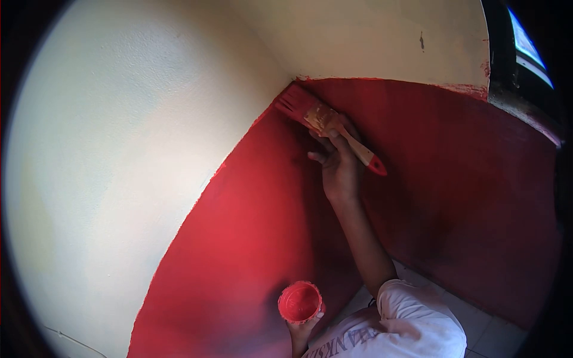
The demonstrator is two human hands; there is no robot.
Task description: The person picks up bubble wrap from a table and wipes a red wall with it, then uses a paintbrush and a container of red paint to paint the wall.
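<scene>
My right hand [341, 170] is raised into the wall corner, its fingers closed around the wooden handle of a wide paintbrush [320, 116]. The handle's tip is red, and the ferrule is smeared with paint. Red-coated bristles lie against the wall at the upper edge of the red paint, near the corner. Lower down, my left hand [302, 332] grips a small cup [300, 302] from below. Red paint coats the cup's inside and rim.
The red lower wall [245, 238] meets a cream upper wall [119, 149] along a slightly uneven line. Light floor tiles [495, 334] show at lower right. A window [528, 45] is at upper right, and a thin cable [71, 339] runs at lower left.
</scene>
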